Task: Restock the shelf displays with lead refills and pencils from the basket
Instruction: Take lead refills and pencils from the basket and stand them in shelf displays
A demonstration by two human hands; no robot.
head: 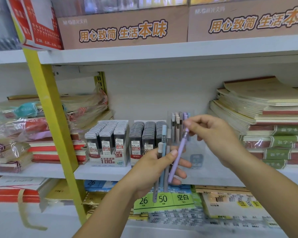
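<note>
Closest in, the left hand (pixel 153 169) is curled round a bundle of pencils (pixel 163 143), thumb clamping them upright. The right hand (pixel 213 134) pinches the lilac pencil (pixel 177 155) by its top end, and its lower end lies across the left fingers. It looks light, stiff and smooth (likely to slide), so a firm pinch near the top should steer it. Beyond stands the clear holder (pixel 196 150), part-filled, with lead refills (pixel 108 143) to its left.

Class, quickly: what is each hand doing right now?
Left hand: grips a bundle of pencils.
Right hand: pinches the top of the purple pencil.
</note>
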